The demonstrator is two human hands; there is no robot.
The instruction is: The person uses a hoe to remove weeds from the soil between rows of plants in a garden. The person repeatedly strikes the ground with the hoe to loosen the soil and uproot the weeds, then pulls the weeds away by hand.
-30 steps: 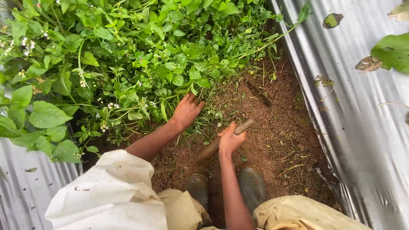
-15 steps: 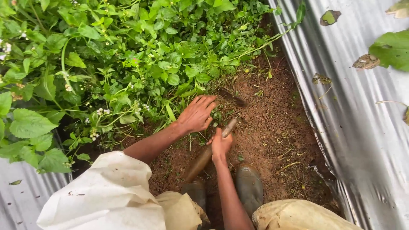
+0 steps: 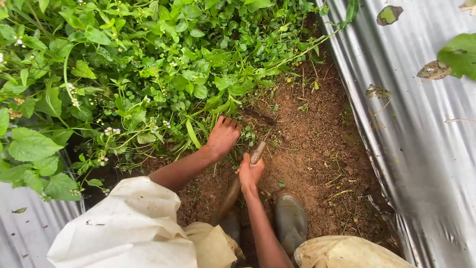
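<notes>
Fingers of my right hand are wrapped tight around the wooden handle of a hoe, just ahead of my rubber boots. I see its blade sunk in bare brown soil. My left hand, fingers curled down, presses into the weeds at the soil's edge. Silver plastic sheeting flanks the strip on the right.

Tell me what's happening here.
A person crouches in a soil furrow between sheets of silver plastic. The right hand grips the wooden handle of a hoe, its blade in the soil at the weeds' edge. The left hand is down in the weeds beside the blade.
</notes>
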